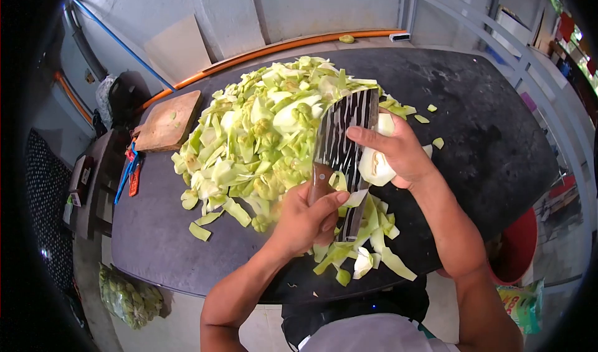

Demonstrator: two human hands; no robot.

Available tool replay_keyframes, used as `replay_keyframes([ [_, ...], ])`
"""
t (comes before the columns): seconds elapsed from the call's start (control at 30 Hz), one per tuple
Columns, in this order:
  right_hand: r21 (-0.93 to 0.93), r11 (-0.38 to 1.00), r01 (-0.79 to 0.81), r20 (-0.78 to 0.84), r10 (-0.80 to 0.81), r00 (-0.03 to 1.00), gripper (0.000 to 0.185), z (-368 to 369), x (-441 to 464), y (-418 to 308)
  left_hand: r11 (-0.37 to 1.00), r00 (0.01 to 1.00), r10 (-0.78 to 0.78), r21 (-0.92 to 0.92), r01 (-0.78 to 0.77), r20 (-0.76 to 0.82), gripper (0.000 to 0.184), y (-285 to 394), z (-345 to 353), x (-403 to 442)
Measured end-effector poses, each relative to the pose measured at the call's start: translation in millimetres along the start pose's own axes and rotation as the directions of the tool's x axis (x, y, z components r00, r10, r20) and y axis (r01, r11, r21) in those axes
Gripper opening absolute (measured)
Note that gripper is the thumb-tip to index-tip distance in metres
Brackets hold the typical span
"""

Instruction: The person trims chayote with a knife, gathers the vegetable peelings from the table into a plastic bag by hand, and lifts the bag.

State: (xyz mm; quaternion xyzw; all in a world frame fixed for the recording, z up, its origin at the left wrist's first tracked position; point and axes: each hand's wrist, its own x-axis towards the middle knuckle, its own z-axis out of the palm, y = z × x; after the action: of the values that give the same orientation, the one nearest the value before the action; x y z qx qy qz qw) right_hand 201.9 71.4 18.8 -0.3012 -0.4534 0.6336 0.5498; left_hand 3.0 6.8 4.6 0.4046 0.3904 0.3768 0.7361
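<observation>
Both my hands are full. My left hand [309, 220] is curled tight around the brown handle [321, 181] of a big knife [341, 137], and my right hand [402, 153] is holding a white peeled chunk [375, 167]. The knife has a wide blade with dark and shiny wavy stripes, and it stands long ways between my two hands, with one end far and one end near. The white chunk is just to the right of the blade, tucked in against my right palm and fingers. My right thumb reaches left over the blade, but I can't tell if it touches it. One pale slice [356, 199] is by the tip of my left thumb, in front of the blade. To the left and far from my hands is a great big pile of green peels [255, 128] on the dark table [498, 146]. A smaller heap of peels [380, 243] is on the near side, just under my hands. A few little green bits [422, 119] lie on the far right of my right hand. Over on the left, past the big pile, is a wooden board [167, 126]. On the right, low down beside the table, is a red tub [523, 243].
</observation>
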Motion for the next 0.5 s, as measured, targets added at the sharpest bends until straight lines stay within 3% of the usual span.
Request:
replay_keyframes([
  [0.13, 0.024, 1.0, 0.017, -0.027, -0.016, 1.0, 0.035, 4.8, -1.1, 3.1, 1.0, 1.0, 0.024, 0.001, -0.024, 0.002, 0.029, -2.7, -2.2, 1.6],
  [0.17, -0.06, 0.998, -0.03, 0.003, 0.03, 1.0, 0.036, 1.5, -1.7, -1.2, 1.0, 1.0, 0.018, 0.01, -0.018, 0.008, 0.029, -2.6, -2.8, 1.9],
  [0.3, 0.039, 0.994, 0.104, -0.088, -0.1, 0.991, 0.036, 13.1, -2.2, 1.4, 0.998, 0.998, 0.055, -0.013, -0.055, 0.017, 0.027, -5.3, 0.7, 4.4],
  [0.4, -0.021, 0.999, 0.027, -0.04, -0.028, 0.999, 0.035, 7.9, -3.9, -2.1, 0.998, 0.999, 0.044, -0.034, -0.044, 0.01, 0.026, -3.2, 1.1, 4.1],
  [0.43, -0.116, 0.993, 0.007, -0.019, -0.01, 1.0, 0.036, 4.3, -3.9, -3.9, 0.999, 0.999, 0.03, -0.022, -0.03, 0.018, 0.027, 0.2, 0.2, 1.4],
  [0.5, -0.064, 0.997, 0.032, -0.059, -0.035, 0.998, 0.035, 4.7, -4.4, -3.0, 0.998, 0.999, 0.05, 0.04, -0.05, -0.009, 0.028, 4.2, 2.5, -2.6],
])
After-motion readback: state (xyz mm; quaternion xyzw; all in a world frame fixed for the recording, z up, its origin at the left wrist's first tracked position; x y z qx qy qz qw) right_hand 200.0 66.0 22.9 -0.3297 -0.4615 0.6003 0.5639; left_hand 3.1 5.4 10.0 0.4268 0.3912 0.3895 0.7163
